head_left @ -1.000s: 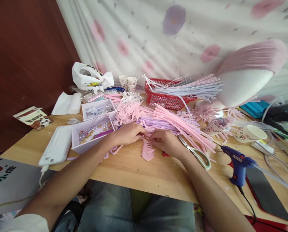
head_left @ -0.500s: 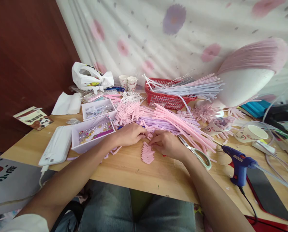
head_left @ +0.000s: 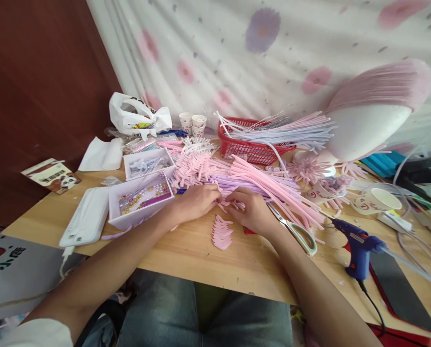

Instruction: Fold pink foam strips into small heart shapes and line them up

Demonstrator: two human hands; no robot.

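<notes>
My left hand (head_left: 200, 200) is closed, its thumb and fingertips pinched on a short pink pipe cleaner piece (head_left: 222, 207). Across from it, my right hand (head_left: 250, 207) has curled fingers around a bit of pink pipe cleaner; its tips are partly hidden. Just below both hands, a row of bent pink pipe cleaner pieces (head_left: 222, 233) lies nested on the wooden table (head_left: 197, 255). A heap of short pink pieces (head_left: 192, 169) is beyond my left hand. Long pink pipe cleaners (head_left: 273, 183) and purple ones spread behind my right hand.
Scissors (head_left: 298, 233) lie right of my right hand, near a blue glue gun (head_left: 360, 246) and a phone (head_left: 399, 289). White boxes of beads (head_left: 140, 202) and a power bank (head_left: 85, 217) stand left. Behind are a red basket (head_left: 249, 153) and paper cups (head_left: 376, 200).
Both hands have shifted slightly away from the nested row, so its upper end is uncovered. My right hand's fingers have moved upward and curled more.
</notes>
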